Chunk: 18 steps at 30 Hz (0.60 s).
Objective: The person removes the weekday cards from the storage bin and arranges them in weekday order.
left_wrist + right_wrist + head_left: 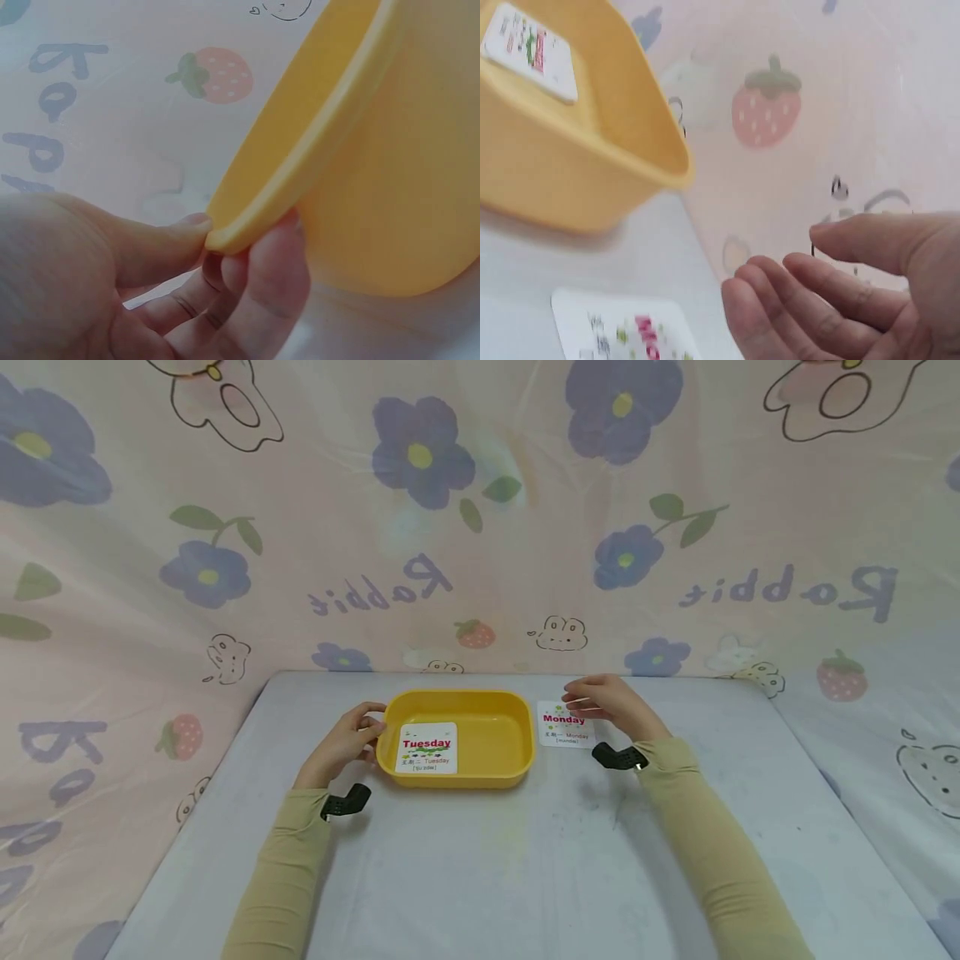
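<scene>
Left hand [345, 743] pinches yellow tray [457, 782] near table's [465, 868] far edge; loosely parted right hand [613, 703] partly hides "Monday" card [564, 734], cropped in right-wrist view.

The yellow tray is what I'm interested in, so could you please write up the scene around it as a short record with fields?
Container: yellow tray, on white table
Inside: Tuesday card, face up, toward the left end
Outside, right: Monday card, face up
Left hand: pinches the rim's left end
Right hand: near the Monday card, holding nothing
</scene>
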Each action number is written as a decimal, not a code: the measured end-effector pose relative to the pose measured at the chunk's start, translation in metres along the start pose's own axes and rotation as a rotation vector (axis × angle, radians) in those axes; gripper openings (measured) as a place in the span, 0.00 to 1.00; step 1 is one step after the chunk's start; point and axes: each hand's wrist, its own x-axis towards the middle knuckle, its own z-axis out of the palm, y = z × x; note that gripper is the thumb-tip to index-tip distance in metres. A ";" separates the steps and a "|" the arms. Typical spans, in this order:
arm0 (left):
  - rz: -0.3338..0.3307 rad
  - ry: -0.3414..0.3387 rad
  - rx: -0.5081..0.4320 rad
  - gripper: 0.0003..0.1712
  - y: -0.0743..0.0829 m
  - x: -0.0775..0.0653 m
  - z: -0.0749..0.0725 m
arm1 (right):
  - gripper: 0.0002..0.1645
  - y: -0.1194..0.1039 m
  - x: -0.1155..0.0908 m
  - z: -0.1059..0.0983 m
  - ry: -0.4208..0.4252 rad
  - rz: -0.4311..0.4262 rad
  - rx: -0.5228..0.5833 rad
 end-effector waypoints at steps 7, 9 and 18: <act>0.003 -0.003 0.002 0.25 -0.001 0.001 -0.001 | 0.24 -0.030 0.000 0.035 -0.078 -0.078 0.062; 0.001 -0.004 -0.004 0.25 -0.001 0.001 -0.001 | 0.22 -0.035 0.004 0.047 -0.106 -0.083 0.100; 0.005 -0.015 -0.034 0.24 -0.001 0.002 0.000 | 0.23 -0.040 0.022 0.098 -0.185 -0.066 0.156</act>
